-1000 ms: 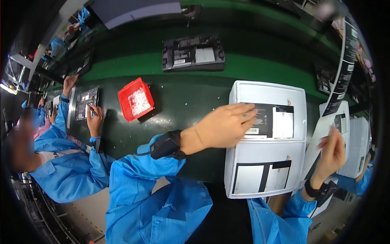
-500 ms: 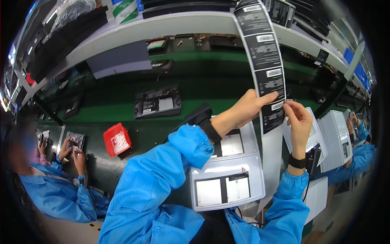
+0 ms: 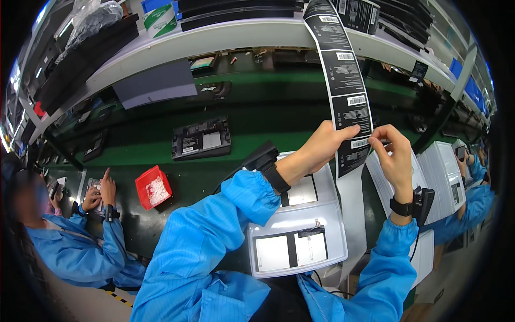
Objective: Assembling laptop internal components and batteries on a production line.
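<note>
A long strip of black labels (image 3: 348,80) on white backing hangs down in front of me from the shelf. My left hand (image 3: 320,144) grips the strip near its lower end, thumb on the front face and fingers behind. At the strip's right edge, my right hand (image 3: 396,153) has thumb and forefinger pinched at the lowest black label (image 3: 351,160). Bare pale backing paper (image 3: 354,209) trails below that label. Beneath my forearms lie clear plastic trays (image 3: 339,231) holding flat white battery packs (image 3: 272,253) with black middle strips.
A red bin (image 3: 140,185) of small white pieces stands left on the dark bench. Beyond it lies an opened black device (image 3: 201,140). White trays (image 3: 442,177) are stacked at right. A shelf edge (image 3: 241,31) crosses above. A co-worker in blue (image 3: 75,255) sits at left.
My right thumb and forefinger have shifted slightly left and down on the label's edge. The strip has swung a little left. The co-worker at left has raised a finger.
</note>
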Available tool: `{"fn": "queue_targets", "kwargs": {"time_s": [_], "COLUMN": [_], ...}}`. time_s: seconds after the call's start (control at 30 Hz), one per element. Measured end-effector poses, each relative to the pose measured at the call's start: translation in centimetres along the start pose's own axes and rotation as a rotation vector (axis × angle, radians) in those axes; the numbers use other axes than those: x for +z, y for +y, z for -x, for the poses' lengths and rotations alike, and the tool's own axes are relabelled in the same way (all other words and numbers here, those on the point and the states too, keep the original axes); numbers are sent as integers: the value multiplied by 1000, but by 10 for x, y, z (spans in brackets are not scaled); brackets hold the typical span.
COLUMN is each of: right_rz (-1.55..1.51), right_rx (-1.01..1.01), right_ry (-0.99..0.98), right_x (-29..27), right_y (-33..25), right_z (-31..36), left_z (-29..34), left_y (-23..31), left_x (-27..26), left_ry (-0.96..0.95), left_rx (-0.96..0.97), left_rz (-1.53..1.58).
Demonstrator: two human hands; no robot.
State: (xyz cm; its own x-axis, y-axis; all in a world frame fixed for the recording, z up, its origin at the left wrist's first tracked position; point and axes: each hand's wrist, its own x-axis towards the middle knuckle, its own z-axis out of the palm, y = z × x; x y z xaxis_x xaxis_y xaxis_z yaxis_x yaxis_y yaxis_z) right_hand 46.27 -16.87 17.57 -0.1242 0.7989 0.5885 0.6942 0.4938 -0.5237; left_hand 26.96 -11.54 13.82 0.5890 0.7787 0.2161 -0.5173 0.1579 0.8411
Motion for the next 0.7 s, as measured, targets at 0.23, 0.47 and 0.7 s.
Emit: {"fn": "queue_targets", "kwargs": {"time_s": [0.23,0.47,0.7], "right_rz": [-405,-1062,-427], "right_rx": [48,701,490], "right_ry": [436,297,-441], "right_x": [-10,49,42], "right_y": [-44,-94,-93], "right_z": [85,172,191], "left_z": [-6,168,245], "left_y": [-34,-53,-23], "left_x": [-14,10,0], "left_ry": [389,-19,-146], "left_rx": [203,-193,-576], "left_rz": [-206,130,-438]}}
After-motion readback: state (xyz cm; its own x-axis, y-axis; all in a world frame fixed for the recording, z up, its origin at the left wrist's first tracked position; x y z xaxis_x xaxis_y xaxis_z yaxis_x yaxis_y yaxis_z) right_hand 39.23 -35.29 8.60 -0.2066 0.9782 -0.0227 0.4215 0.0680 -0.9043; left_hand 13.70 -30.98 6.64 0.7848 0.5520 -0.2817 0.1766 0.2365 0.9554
